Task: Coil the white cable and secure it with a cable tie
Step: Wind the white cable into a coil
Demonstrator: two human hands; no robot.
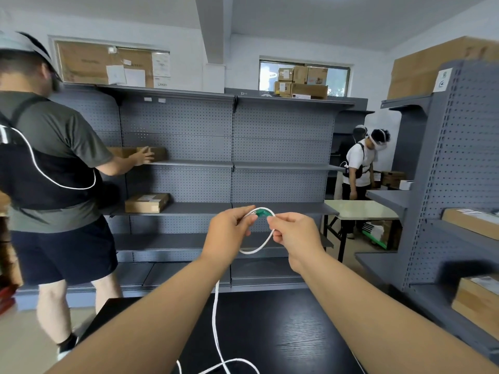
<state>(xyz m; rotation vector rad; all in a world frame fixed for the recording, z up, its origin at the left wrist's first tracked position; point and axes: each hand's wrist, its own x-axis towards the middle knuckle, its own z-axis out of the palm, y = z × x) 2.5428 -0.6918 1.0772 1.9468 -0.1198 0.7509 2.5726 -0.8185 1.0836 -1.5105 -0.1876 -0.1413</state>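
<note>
While both hands are raised above the black bench [283, 333], the white cable [214, 314] forms a small loop between them. Left hand [229, 230] — fingers [249, 220] curled, pinching the loop's upper left side. Right hand [294, 233] — fingers curled, pinching the loop's right side. A small green piece [262, 213] sits at the loop's top, too blurred to identify. The cable tail hangs past the left wrist down to the bench, curving loosely there. Grey pegboard shelving [283, 147] stands behind.
</note>
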